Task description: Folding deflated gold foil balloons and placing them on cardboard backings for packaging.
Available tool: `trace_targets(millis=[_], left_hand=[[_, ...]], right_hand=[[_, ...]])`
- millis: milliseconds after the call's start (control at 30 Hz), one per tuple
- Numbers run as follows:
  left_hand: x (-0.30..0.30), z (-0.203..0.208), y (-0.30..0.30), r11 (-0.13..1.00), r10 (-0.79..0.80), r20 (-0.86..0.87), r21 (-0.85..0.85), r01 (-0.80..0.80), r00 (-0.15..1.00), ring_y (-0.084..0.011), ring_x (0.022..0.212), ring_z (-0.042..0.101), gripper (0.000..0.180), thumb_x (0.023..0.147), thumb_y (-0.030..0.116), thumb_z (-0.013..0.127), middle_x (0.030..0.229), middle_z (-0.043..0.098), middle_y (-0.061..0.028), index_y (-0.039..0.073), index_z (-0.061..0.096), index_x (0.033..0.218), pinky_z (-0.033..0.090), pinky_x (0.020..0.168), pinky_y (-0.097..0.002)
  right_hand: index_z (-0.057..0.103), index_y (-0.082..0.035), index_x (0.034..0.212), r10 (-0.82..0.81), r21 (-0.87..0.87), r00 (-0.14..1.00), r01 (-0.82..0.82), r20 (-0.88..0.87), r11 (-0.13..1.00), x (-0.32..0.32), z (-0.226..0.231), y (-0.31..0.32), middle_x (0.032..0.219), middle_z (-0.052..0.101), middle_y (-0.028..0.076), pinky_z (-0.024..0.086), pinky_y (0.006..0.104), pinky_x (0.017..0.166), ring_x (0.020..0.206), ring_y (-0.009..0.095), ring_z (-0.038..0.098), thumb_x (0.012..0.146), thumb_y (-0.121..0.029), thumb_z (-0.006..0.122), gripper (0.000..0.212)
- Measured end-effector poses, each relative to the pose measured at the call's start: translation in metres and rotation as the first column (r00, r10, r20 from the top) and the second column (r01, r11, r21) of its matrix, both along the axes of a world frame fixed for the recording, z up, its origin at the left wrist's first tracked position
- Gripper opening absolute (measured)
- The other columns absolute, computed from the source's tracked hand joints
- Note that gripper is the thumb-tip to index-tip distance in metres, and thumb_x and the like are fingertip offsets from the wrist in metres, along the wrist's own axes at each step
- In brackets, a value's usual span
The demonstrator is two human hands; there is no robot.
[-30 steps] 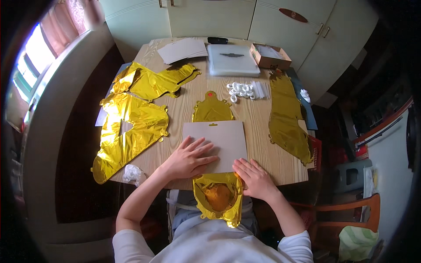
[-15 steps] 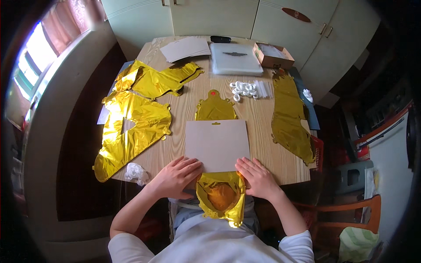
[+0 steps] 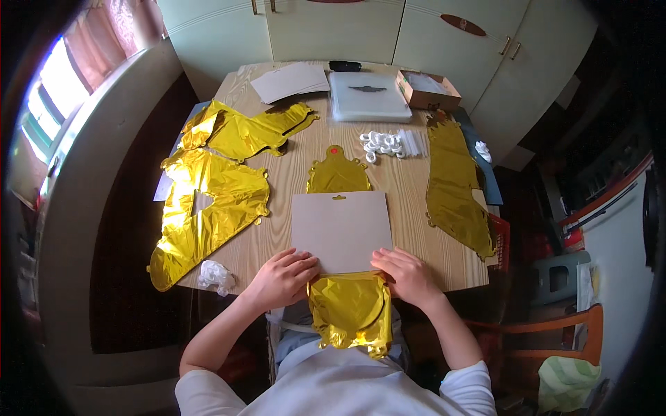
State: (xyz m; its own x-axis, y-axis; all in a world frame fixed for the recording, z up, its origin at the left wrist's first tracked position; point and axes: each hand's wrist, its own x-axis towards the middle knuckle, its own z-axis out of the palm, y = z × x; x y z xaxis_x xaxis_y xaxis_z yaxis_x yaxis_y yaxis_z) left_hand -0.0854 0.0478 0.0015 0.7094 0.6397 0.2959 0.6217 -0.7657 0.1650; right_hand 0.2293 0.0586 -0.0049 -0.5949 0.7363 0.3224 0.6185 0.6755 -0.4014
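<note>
Nearest, the person's white shirt filled the bottom of the view, and a wooden chair with a green and white cloth stood off to the right. A gold foil sheet hung past the near edge of the desk toward the lap, its lower end wrinkled. Above it, the left hand rested at the near left corner of a pale card and the right hand at the near right corner, beside the foil. The fingers of each grip lay bent over those corners, but with the thumbs out of sight I could not tell whether either grip was pinched together. The card lay flat on the desk, with gold foil also showing beyond its far edge. A crumpled white tissue sat left of the left hand. Farther up, more gold foil pieces spread along the left side, and a long foil piece lay on the right. Beyond the card were white rings next to clear strips; behind those, loose cards, a stack of clear bags and an open box stood before pale cupboards.
</note>
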Motion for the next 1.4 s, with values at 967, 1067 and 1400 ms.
trace_targets(millis=[967, 1067, 1400], left_hand=[[0.038, -0.014, -0.001, 0.888, 0.460, 0.346, -0.190, -0.419, 0.818, -0.0313, 0.085, 0.059, 0.010, 0.074, 0.005, 0.064, 0.095, 0.054, -0.0151, -0.003, 0.060, 0.079, 0.051, 0.077, -0.0390], [0.039, -0.019, 0.000, 0.880, 0.476, 0.305, -0.165, -0.446, 0.825, -0.0306, 0.089, 0.058, 0.010, 0.076, 0.005, 0.064, 0.097, 0.053, -0.0150, -0.003, 0.060, 0.081, 0.051, 0.079, -0.0376], [0.038, -0.031, 0.004, 0.857, 0.509, 0.183, -0.013, -0.516, 0.841, -0.0274, 0.088, 0.055, 0.010, 0.077, 0.008, 0.066, 0.093, 0.052, -0.0123, 0.001, 0.061, 0.080, 0.050, 0.079, -0.0345]], right_hand=[[0.052, -0.009, 0.115, -0.374, 0.187, 0.926, 0.377, -0.052, 0.907, -0.029, -0.028, 0.018, 0.077, 0.061, 0.007, 0.051, 0.0385, 0.062, 0.071, 0.026, 0.062, 0.078, -0.024, 0.075, 0.047], [0.051, -0.009, 0.116, -0.404, 0.186, 0.914, 0.392, 0.029, 0.901, -0.031, -0.027, 0.017, 0.075, 0.060, 0.008, 0.051, 0.0386, 0.062, 0.072, 0.027, 0.062, 0.079, -0.023, 0.074, 0.046], [0.059, -0.017, 0.114, -0.383, 0.258, 0.922, 0.356, 0.058, 0.898, -0.036, -0.015, 0.015, 0.101, 0.062, 0.004, 0.054, 0.0375, 0.068, 0.086, 0.024, 0.060, 0.082, -0.017, 0.067, 0.033]])
